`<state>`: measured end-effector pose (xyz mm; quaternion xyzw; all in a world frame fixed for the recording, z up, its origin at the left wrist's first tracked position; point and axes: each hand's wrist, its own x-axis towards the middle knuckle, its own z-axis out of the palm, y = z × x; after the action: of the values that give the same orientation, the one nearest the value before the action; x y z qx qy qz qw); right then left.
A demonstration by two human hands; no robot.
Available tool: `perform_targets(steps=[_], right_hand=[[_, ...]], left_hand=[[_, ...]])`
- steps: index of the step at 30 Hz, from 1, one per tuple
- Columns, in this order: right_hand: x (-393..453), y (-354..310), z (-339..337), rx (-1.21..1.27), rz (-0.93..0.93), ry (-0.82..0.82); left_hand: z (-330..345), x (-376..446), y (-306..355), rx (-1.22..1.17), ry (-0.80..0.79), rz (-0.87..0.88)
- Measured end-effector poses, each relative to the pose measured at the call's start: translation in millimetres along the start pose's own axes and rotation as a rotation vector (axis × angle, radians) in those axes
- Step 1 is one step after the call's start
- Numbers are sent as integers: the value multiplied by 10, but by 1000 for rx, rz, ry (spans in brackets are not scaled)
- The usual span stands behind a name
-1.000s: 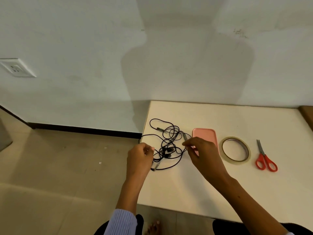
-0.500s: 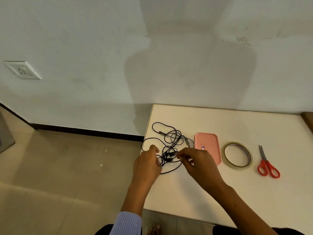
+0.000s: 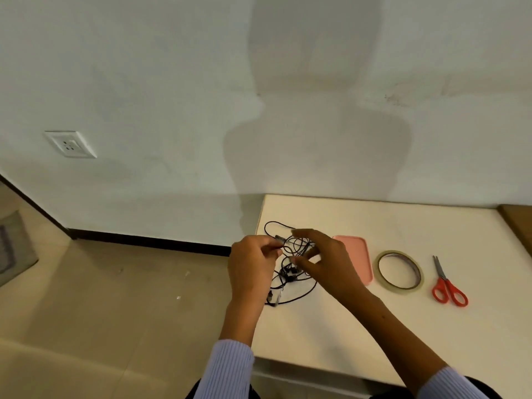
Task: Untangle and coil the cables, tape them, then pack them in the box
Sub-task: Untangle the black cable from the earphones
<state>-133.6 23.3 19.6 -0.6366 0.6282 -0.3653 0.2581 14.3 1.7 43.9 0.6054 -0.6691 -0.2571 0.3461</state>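
Observation:
A tangle of thin black earphone cables [image 3: 290,272] lies near the left edge of the white table [image 3: 374,326], partly lifted. My left hand [image 3: 253,266] pinches a strand of it at the left side. On the right of the tangle, my right hand [image 3: 325,263] has its fingers spread and hooked into the loops, thumb and finger pinching a strand. A pink flat box [image 3: 357,254] lies just right of my right hand, partly hidden by it. A roll of clear tape [image 3: 400,271] lies beyond the box.
Red-handled scissors [image 3: 446,283] lie at the right of the tape. The table's left edge runs close to the cables, with tiled floor [image 3: 115,298] below. A wall socket [image 3: 70,144] sits on the wall at the left. A wooden surface [image 3: 518,223] adjoins the table's right side.
Both hands have risen and lifted part of the tangle off the table. My right hand has spread its fingers through the loops, covering more of the pink box.

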Motion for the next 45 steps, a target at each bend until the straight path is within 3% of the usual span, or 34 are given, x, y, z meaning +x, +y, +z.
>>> perform_targets(steps=[3, 9, 14, 17, 20, 25, 31, 37, 40, 45], right_hand=[[157, -294, -112, -90, -72, -122], [441, -945, -667, -175, -198, -146], [454, -1296, -1144, -121, -212, -81], [392, -1355, -1318, 0, -153, 38], [313, -1279, -1399, 23, -61, 50], [204, -1117, -1109, -112, 162, -245], [315, -1142, -897, 185, 230, -62], [403, -1331, -1238, 392, 207, -106], [386, -1463, -1364, 442, 156, -125], [290, -1460, -1557, 475, 96, 13]], left_hand=[[-203, 62, 244, 17, -45, 76], [-620, 285, 544, 28, -73, 161], [-674, 319, 519, 84, -93, 179], [-597, 299, 411, 111, -92, 148], [-525, 284, 417, -35, -57, 89], [-511, 282, 868, -365, -69, 102], [-615, 288, 1054, -536, -55, 94], [-433, 267, 681, -260, -190, 68], [-199, 281, 617, -203, -142, 101], [-48, 348, 423, -180, -98, 70]])
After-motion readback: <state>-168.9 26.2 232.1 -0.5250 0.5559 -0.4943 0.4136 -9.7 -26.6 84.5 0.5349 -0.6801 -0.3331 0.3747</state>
